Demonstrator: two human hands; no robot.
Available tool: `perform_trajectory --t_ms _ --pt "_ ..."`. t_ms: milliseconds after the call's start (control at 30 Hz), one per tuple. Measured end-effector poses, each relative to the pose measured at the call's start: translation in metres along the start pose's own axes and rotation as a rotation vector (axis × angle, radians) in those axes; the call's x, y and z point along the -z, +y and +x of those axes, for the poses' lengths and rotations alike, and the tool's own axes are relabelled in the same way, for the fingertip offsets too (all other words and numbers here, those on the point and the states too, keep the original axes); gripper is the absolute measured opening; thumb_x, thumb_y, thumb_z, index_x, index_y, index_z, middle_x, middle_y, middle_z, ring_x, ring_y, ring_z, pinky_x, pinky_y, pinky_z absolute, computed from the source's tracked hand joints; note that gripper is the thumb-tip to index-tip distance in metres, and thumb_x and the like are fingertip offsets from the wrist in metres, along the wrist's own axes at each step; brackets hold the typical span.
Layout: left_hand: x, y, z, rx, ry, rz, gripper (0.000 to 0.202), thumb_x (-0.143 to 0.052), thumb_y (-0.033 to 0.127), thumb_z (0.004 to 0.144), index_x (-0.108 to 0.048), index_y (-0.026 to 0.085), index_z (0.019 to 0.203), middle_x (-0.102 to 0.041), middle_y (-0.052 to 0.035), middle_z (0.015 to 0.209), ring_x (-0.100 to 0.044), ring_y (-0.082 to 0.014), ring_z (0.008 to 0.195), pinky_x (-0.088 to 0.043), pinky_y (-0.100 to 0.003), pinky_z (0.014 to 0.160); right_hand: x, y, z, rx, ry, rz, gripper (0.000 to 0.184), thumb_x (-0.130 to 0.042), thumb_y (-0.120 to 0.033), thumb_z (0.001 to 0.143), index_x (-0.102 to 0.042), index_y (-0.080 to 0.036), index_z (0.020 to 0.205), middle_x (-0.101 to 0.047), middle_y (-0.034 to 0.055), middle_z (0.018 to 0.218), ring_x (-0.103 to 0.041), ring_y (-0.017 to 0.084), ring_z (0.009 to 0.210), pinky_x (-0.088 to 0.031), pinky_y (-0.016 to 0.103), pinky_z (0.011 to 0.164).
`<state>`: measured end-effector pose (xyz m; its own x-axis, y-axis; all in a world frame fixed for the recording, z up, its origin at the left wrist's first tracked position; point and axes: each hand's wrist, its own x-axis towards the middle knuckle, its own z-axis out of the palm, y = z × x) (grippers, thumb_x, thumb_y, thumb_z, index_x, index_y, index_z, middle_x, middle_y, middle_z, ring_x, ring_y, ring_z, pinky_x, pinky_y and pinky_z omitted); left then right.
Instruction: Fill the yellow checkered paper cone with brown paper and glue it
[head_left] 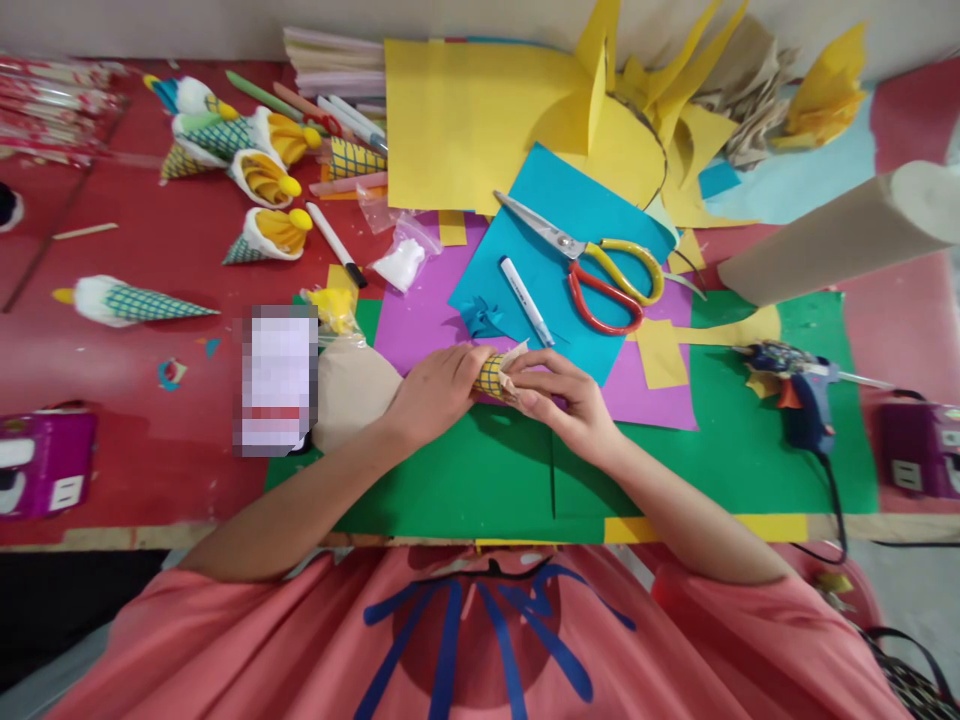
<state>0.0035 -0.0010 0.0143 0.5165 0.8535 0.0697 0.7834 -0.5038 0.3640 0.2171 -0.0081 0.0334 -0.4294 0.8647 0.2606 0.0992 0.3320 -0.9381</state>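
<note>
Between my two hands is a small yellow paper cone (491, 376) with a dark grid pattern and whitish tissue at its open end. My left hand (442, 392) is wrapped round the cone's narrower part, which its fingers mostly hide. With thumb and fingers my right hand (559, 395) pinches the tissue edge at the wide end. Just beyond them lie a capped marker (526, 302) and scissors (589, 260) with red and yellow handles, both on a blue sheet (480, 270). A folded blue paper piece (484, 316) sits near the cone.
Several finished paper cones (225, 140) stand at the back left. A blurred phone (276, 380) lies left of my arm. To the right are a glue gun (810, 395) with its cord over the table edge and a tall paper roll (832, 240). Yellow card (465, 120) covers the back.
</note>
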Motion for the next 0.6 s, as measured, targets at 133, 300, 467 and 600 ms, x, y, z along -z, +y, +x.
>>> perform_trajectory --t_ms 133,300,467,600 --pt "-0.0003 -0.0009 -0.0008 0.0 0.0 -0.03 0.04 -0.053 0.014 0.085 -0.054 0.017 0.125 -0.071 -0.0131 0.116 -0.069 -0.028 0.106 -0.056 -0.041 0.088 -0.001 0.002 -0.0042 0.137 -0.07 -0.169 0.022 -0.056 -0.026 0.098 -0.069 -0.017 0.111 -0.064 0.0148 0.117 -0.066 0.022 0.111 -0.056 0.036 0.094" --pt "-0.001 -0.0025 -0.0016 -0.024 0.036 -0.032 0.044 -0.054 0.011 0.082 -0.052 0.016 0.126 -0.07 -0.0138 0.116 -0.069 -0.0285 0.104 -0.056 -0.042 0.088 -0.0032 0.0034 -0.0067 0.158 -0.087 -0.365 0.024 -0.051 -0.023 0.098 -0.066 -0.018 0.116 -0.065 0.0146 0.118 -0.069 0.021 0.104 -0.06 0.034 0.085" --pt "0.002 0.0014 -0.0035 -0.077 0.118 -0.092 0.052 -0.058 0.032 0.085 -0.046 0.014 0.132 -0.067 -0.0151 0.117 -0.067 -0.0291 0.107 -0.054 -0.041 0.09 0.0003 0.0023 -0.0071 0.156 -0.014 -0.318 0.021 -0.052 -0.019 0.097 -0.067 -0.02 0.112 -0.074 0.0098 0.109 -0.071 0.019 0.105 -0.06 0.033 0.09" --pt "0.0052 0.0011 -0.0043 -0.139 0.135 -0.134 0.051 -0.043 0.043 0.095 -0.041 0.013 0.136 -0.065 -0.0161 0.119 -0.065 -0.0279 0.107 -0.053 -0.041 0.09 0.0044 -0.0009 -0.0064 0.151 -0.049 -0.283 0.024 -0.05 -0.022 0.098 -0.07 -0.021 0.113 -0.074 0.0106 0.115 -0.071 0.02 0.111 -0.06 0.034 0.095"
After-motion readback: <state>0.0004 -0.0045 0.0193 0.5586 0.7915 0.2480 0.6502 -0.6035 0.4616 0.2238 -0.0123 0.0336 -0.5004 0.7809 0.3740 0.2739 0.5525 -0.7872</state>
